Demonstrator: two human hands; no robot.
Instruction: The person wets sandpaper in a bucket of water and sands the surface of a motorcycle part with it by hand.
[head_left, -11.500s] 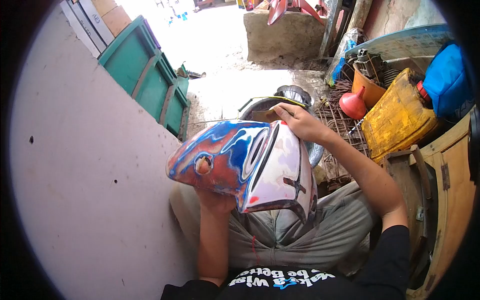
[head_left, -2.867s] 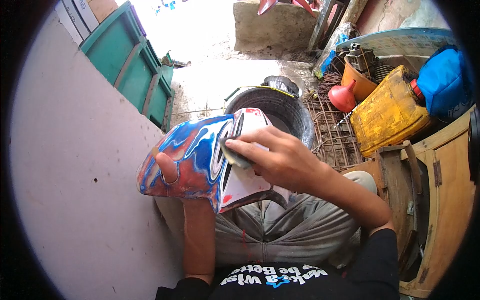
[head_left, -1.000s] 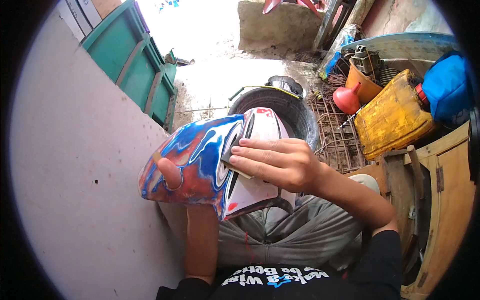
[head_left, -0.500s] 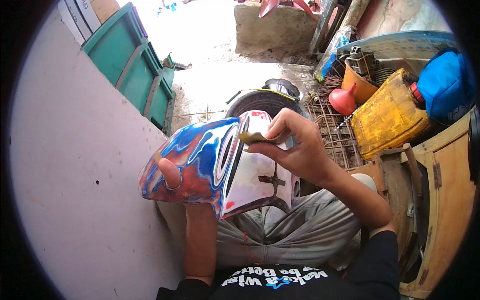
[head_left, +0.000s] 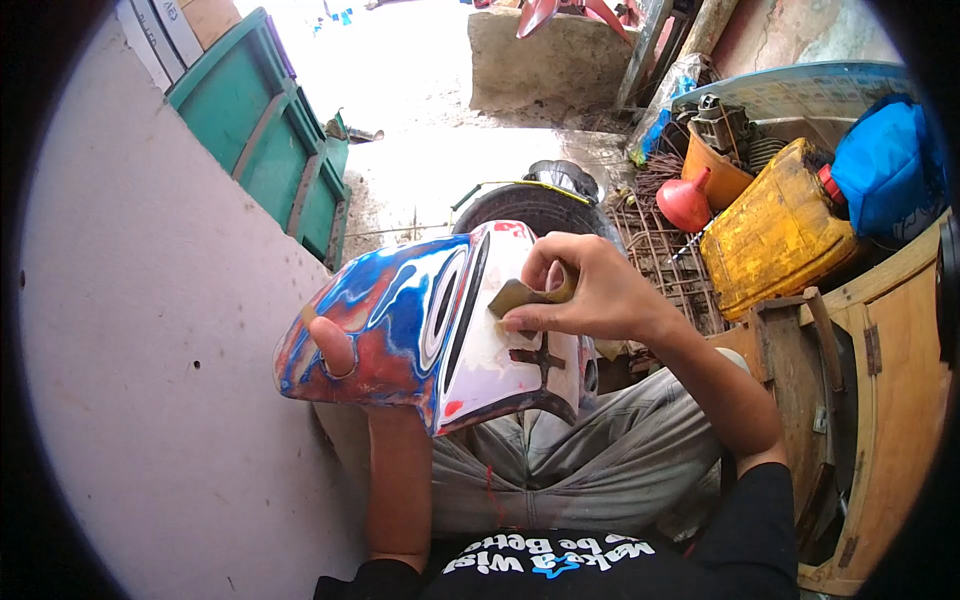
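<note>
A motorcycle fairing (head_left: 400,320) with patchy blue, red and white paint sits above my lap, its worn end towards the left. My left hand (head_left: 335,347) supports it from beneath and inside; one digit pokes out through a hole, while the other fingers are hidden behind the shell. Pinched between the thumb and fingers of my right hand (head_left: 575,290) is a folded piece of brownish sandpaper (head_left: 520,297). The sandpaper lies against the white side, just above a dark cross-shaped opening (head_left: 540,357).
Beyond the fairing stands a round black tub (head_left: 530,205). A pale wall (head_left: 150,350) runs close along my left, with a green panel (head_left: 240,120) further off. On the right are a yellow jerrycan (head_left: 775,240), a red funnel (head_left: 685,200), a metal grid (head_left: 665,260) and a wooden frame (head_left: 895,400).
My right hand has moved slightly down and to the right with the sandpaper, from near the dark slot onto the white side. The fairing has shifted a little left.
</note>
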